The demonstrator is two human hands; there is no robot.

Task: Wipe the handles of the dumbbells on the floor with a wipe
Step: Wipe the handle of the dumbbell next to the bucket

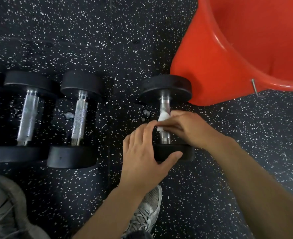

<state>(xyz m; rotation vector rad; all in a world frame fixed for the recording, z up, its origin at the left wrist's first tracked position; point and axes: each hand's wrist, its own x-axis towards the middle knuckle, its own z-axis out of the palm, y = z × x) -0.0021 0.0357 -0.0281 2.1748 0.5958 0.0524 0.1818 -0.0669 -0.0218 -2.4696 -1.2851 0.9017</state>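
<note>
Red bucket (216, 66) — grey sneaker (146, 211).

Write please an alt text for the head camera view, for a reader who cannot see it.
A right hand holds a white wipe around the handle of a dumbbell on a speckled black floor, while the left hand steadies its near weight. Two more dumbbells lie to the left, and a red bucket stands behind.

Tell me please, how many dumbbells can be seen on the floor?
3, perhaps a fourth cut off at the left edge: left dumbbell, middle dumbbell, right dumbbell beside the red bucket.
</note>
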